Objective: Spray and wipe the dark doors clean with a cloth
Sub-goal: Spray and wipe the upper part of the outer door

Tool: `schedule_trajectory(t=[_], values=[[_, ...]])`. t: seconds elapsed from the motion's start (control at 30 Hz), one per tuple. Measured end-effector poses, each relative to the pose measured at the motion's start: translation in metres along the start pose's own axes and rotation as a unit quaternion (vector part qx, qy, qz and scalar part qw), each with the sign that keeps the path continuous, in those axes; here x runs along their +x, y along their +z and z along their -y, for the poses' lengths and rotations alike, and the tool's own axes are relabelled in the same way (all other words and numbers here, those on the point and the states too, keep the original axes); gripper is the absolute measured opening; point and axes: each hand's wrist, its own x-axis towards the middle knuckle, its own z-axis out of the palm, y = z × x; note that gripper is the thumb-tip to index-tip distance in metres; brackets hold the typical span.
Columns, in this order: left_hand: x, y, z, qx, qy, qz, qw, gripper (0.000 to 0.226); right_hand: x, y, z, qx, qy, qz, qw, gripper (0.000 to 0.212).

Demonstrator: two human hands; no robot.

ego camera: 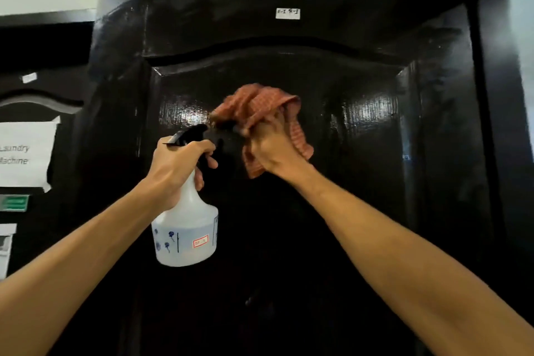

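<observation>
A glossy dark door (361, 130) with a raised arched panel fills the view straight ahead. My right hand (271, 147) grips a bunched red checked cloth (260, 104) and presses it against the upper middle of the panel. My left hand (179, 167) holds a translucent white spray bottle (187, 234) by its neck, a finger on the black trigger, nozzle pointing at the door just left of the cloth. Wet smears show near the door's top left.
A small white label (287, 13) sticks near the door's top. A second dark door (43, 89) stands at the left with a paper sign (26, 153) reading "Laundry Machine" and a green plate (14, 203). The dark door frame (488, 124) runs down the right.
</observation>
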Motion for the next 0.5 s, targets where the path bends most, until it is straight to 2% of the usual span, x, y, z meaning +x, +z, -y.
schedule_trajectory(t=[0.03,0.1,0.17,0.23,0.3,0.37,0.43,0.5], values=[[-0.004,0.010,-0.002,0.001,0.001,0.004,1.000,0.016,0.001,-0.019,-0.022,-0.019,0.038,-0.046,0.998,0.037],[-0.012,0.034,-0.007,-0.002,-0.001,0.013,1.000,0.016,-0.019,-0.049,-0.050,-0.111,0.080,-0.067,0.988,0.039],[-0.020,0.066,-0.013,-0.007,-0.003,0.022,1.000,0.016,-0.053,-0.063,-0.063,-0.196,0.007,-0.007,0.981,0.044],[-0.027,0.098,-0.017,-0.010,0.005,0.031,0.999,0.016,-0.070,-0.083,-0.089,-0.191,-0.037,0.041,0.980,0.038],[-0.034,0.131,-0.021,-0.005,0.011,0.040,0.999,0.017,-0.066,-0.118,-0.122,-0.178,0.045,-0.030,0.983,0.028],[-0.038,0.159,-0.025,-0.012,0.010,0.043,0.999,0.017,-0.069,-0.140,-0.140,-0.193,0.112,-0.091,0.971,0.032],[-0.041,0.187,-0.030,-0.025,0.003,0.044,0.999,0.016,-0.081,-0.143,-0.143,-0.198,0.057,-0.057,0.977,0.039],[-0.044,0.215,-0.036,-0.032,-0.003,0.054,0.998,0.016,-0.087,-0.152,-0.160,-0.179,-0.002,-0.007,0.984,0.028]])
